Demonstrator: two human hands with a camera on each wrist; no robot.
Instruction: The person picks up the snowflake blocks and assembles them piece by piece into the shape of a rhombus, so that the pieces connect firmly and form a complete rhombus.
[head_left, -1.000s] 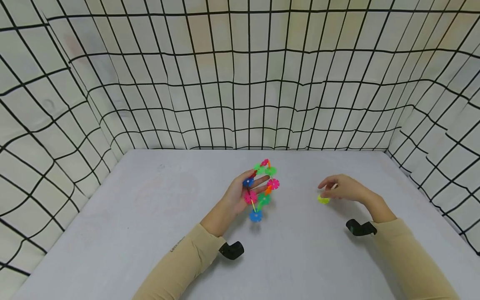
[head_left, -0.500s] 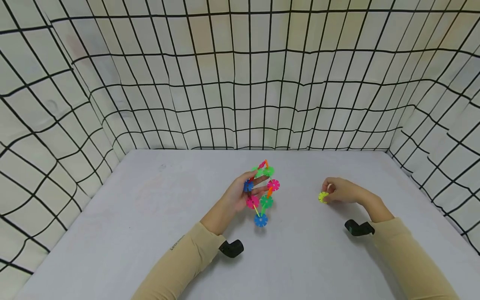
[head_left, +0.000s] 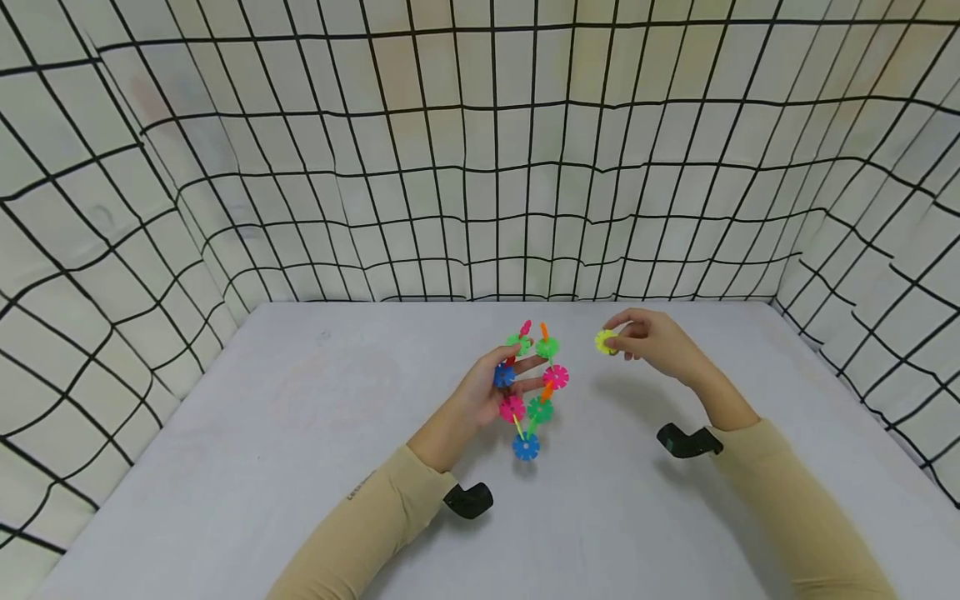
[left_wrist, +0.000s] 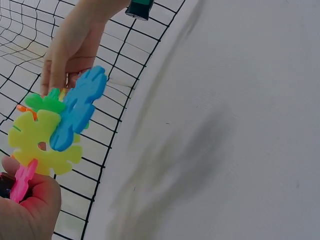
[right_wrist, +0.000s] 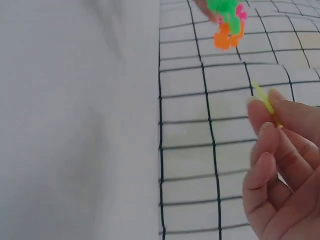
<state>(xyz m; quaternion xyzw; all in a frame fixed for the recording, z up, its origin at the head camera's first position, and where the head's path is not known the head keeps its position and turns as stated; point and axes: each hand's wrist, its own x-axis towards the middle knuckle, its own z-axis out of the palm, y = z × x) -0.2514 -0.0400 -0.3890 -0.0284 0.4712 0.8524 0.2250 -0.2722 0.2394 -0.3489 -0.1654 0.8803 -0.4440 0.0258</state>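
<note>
My left hand [head_left: 480, 392] grips a loop-like chain of interlocking plastic snowflake discs [head_left: 512, 409] in pink, blue, green, orange and yellow. At the far side, its pink end disc [head_left: 526, 328] and orange end disc [head_left: 544, 331] stand slightly apart. A blue disc [head_left: 526, 447] hangs nearest my body; in the left wrist view it overlaps a yellow disc [left_wrist: 30, 137] of the chain. To the right, my right hand [head_left: 660, 343] pinches a single yellow snowflake disc [head_left: 603, 342] between thumb and fingers, raised above the table. The right wrist view shows this disc [right_wrist: 265, 100] edge-on.
The white tabletop [head_left: 315, 433] lies beneath both hands. White walls with a black grid [head_left: 480, 192] enclose the back and sides. A black wrist camera mount sticks out at the left cuff [head_left: 468, 501] and another at the right cuff [head_left: 686, 441].
My right hand has picked the yellow disc up off the table and carried it up and left toward the chain. The chain has shifted slightly; its far ends now show a gap.
</note>
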